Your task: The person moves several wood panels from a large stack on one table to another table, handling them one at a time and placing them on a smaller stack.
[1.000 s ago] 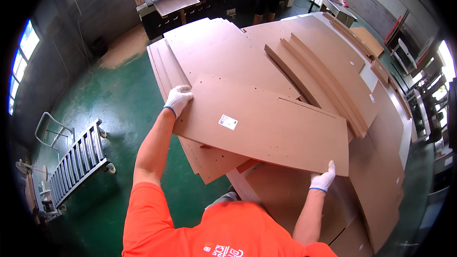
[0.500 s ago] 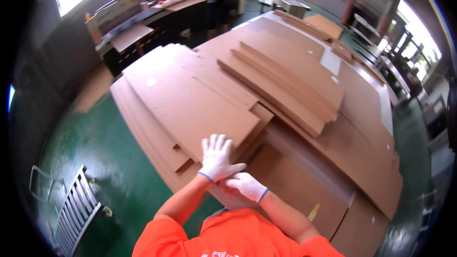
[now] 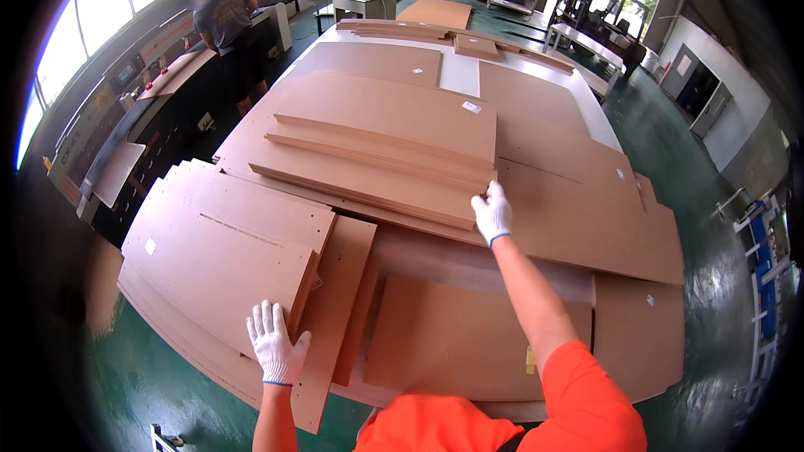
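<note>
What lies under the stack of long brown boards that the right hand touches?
Under the stack of long brown fibreboard panels lie wider flat brown sheets; what the stack covers cannot be seen.

One view only — a wide fisheye worn on the person's head, looking steeply down and forward over a spread of brown boards [image 3: 469, 285]. Straight edges bow toward the rim. Both forearms enter from six o'clock; the left hand [image 3: 275, 346] sits at seven, close below the lens, the right hand [image 3: 492, 211] near centre. Farther off at eleven o'clock — another person [image 3: 226, 29] by a workbench.
</note>
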{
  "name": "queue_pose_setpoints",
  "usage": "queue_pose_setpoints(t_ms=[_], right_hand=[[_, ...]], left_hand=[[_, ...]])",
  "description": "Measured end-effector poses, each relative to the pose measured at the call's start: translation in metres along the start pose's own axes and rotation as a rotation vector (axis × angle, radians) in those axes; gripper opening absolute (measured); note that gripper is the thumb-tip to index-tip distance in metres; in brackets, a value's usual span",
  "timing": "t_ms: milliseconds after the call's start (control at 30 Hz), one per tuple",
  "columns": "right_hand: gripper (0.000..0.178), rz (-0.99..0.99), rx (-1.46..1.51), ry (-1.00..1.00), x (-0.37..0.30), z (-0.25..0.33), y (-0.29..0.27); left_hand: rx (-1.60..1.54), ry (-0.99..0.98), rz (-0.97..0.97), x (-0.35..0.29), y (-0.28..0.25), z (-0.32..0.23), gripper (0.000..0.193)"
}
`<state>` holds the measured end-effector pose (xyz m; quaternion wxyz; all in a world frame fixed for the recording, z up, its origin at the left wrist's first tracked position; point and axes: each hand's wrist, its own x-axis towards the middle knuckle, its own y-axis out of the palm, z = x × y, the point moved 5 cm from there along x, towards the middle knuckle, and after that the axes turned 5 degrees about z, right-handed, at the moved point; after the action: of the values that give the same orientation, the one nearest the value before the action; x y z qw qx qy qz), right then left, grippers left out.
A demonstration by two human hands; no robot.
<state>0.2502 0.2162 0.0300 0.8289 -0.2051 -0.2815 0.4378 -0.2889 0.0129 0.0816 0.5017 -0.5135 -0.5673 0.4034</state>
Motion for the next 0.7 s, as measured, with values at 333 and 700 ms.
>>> queue_pose_setpoints(t_ms=[333,700], right_hand=[[0.087,0.009,-0.309,0.076,0.058,0.051,0.003],[0.052,0.359,0.941,0.848,0.002,0.113,0.121]], left_hand=[[0.004,-0.009,-0.011,0.007,-0.009,-0.008,0.079],[0.023,-0.022,-0.013,0.009,-0.007,-0.012,0.077]])
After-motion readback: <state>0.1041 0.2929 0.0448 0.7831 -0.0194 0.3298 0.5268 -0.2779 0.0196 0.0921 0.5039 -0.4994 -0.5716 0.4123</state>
